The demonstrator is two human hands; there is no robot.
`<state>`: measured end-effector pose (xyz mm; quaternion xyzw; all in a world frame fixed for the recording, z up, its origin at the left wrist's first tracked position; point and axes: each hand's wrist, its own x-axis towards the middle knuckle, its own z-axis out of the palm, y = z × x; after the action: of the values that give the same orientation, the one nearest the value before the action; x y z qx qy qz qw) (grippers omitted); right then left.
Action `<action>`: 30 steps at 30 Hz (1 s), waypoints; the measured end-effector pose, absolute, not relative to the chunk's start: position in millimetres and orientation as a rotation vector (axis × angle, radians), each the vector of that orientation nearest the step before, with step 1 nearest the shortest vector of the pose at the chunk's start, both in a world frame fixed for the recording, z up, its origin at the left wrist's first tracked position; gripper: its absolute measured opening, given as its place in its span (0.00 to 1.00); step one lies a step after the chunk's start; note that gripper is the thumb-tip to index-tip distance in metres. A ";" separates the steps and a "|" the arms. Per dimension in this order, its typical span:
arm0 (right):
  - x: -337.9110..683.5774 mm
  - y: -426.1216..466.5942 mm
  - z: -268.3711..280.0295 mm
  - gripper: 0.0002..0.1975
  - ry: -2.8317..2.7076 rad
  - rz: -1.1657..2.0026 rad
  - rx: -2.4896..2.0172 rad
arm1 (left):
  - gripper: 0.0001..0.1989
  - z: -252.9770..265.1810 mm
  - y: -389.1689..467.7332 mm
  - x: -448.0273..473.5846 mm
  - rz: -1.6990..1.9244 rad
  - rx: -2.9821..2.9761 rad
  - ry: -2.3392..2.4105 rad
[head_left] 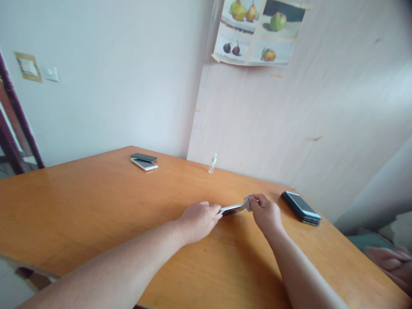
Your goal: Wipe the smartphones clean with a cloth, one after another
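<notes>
My left hand (200,219) grips one end of a smartphone (233,210), which is tilted above the table so that its edge and dark face show. Close to the phone's other end, my right hand (264,212) pinches a small pale cloth or wipe (247,204). The cloth appears to touch the phone's end. Its exact material is too small to tell.
A stack of several phones (301,207) lies at the right on the wooden table (106,206). Two phones, one black (143,157) and one white-edged (144,164), lie far left. A small clear spray bottle (212,164) stands near the wall.
</notes>
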<state>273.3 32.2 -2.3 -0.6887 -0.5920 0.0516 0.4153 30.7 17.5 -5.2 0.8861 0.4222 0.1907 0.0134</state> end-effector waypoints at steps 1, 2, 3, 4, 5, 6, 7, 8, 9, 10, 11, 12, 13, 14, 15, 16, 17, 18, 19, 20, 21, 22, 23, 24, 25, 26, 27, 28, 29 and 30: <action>279.7 34.8 -2.7 0.19 -1.464 0.104 -1.752 | 0.14 -5.5 17.7 31.1 0.594 2.764 1.312; 281.2 35.0 -2.8 0.19 -1.463 0.081 -1.764 | 0.14 -5.8 17.9 31.4 0.597 2.763 1.310; 277.6 32.8 -2.3 0.19 -1.485 0.063 -1.765 | 0.13 -6.1 18.1 31.5 0.603 2.758 1.311; 269.5 28.4 -1.5 0.18 -1.527 0.051 -1.757 | 0.13 -6.4 18.3 31.4 0.610 2.751 1.310; 257.8 22.2 -0.3 0.17 -1.583 0.045 -1.740 | 0.13 -6.7 18.4 31.2 0.617 2.744 1.302; 244.0 14.9 1.1 0.17 -1.647 0.049 -1.714 | 0.13 -7.0 18.5 30.7 0.625 2.740 1.285; 229.6 7.2 2.8 0.17 -1.718 0.058 -1.682 | 0.12 -7.2 18.5 30.1 0.631 2.739 1.265; 216.4 0.1 4.7 0.16 -1.783 0.066 -1.652 | 0.11 -7.3 18.5 29.5 0.632 2.740 1.248; 205.9 -5.8 6.6 0.16 -1.830 0.071 -1.627 | 0.11 -7.4 18.4 28.9 0.630 2.741 1.238; 199.3 -9.6 8.5 0.16 -1.866 0.069 -1.617 | 0.11 -7.4 18.2 28.5 0.627 2.743 1.237; 197.5 -11.0 10.2 0.16 -1.876 0.064 -1.628 | 0.11 -7.2 18.0 28.3 0.625 2.744 1.246; 200.7 -10.0 11.7 0.15 -1.864 0.056 -1.659 | 0.12 -6.9 17.7 28.3 0.623 2.746 1.261; 208.3 -6.8 12.8 0.15 -1.832 0.046 -1.707 | 0.13 -6.6 17.3 28.5 0.622 2.749 1.279; 219.6 -2.0 13.6 0.16 -1.781 0.032 -1.765 | 0.14 -6.3 17.0 28.9 0.622 2.753 1.296; 233.0 3.7 14.1 0.16 -1.726 0.025 -1.823 | 0.14 -5.9 16.7 29.4 0.619 2.758 1.308; 247.1 9.7 14.3 0.16 -1.665 0.008 -1.873 | 0.14 -5.6 16.4 29.9 0.612 2.763 1.316; 260.1 15.0 14.2 0.17 -1.615 -0.012 -1.909 | 0.14 -5.5 16.2 30.4 0.604 2.770 1.317; 270.3 19.2 14.0 0.17 -1.588 -0.026 -1.927 | 0.14 -5.4 16.1 30.7 0.599 2.776 1.313; 276.7 21.7 13.5 0.17 -1.569 -0.038 -1.933 | 0.14 -5.4 16.1 30.9 0.597 2.780 1.309; 278.5 22.4 12.9 0.17 -1.564 -0.039 -1.928 | 0.14 -5.5 16.2 31.0 0.598 2.779 1.310; 275.4 21.1 12.1 0.17 -1.575 -0.029 -1.911 | 0.13 -5.7 16.3 30.9 0.601 2.776 1.312; 268.0 18.1 11.2 0.17 -1.602 -0.008 -1.883 | 0.13 -5.8 16.4 30.7 0.605 2.771 1.311; 257.3 13.6 10.3 0.17 -1.640 0.021 -1.844 | 0.13 -6.0 16.6 30.4 0.609 2.767 1.301; 244.6 8.1 9.5 0.17 -1.694 0.055 -1.797 | 0.13 -6.0 16.7 30.0 0.612 2.764 1.284; 231.6 2.4 9.1 0.17 -1.754 0.080 -1.741 | 0.12 -6.1 16.7 29.6 0.615 2.762 1.263; 219.9 -2.9 9.0 0.16 -1.810 0.096 -1.688 | 0.12 -6.0 16.8 29.2 0.619 2.760 1.243; 211.1 -7.0 9.5 0.16 -1.853 0.096 -1.662 | 0.12 -5.8 16.7 28.8 0.623 2.759 1.229; 206.2 -9.4 10.4 0.16 -1.879 0.092 -1.655 | 0.12 -5.6 16.6 28.5 0.625 2.757 1.224; 205.9 -9.8 11.8 0.16 -1.883 0.083 -1.670 | 0.12 -5.2 16.4 28.4 0.624 2.756 1.229; 210.0 -8.1 13.5 0.16 -1.862 0.071 -1.710 | 0.12 -4.9 16.2 28.5 0.620 2.757 1.241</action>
<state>210.0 -8.1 13.5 -0.6446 -0.7020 0.0268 0.3016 28.5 16.2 -4.9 0.8930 0.4019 0.2007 0.0279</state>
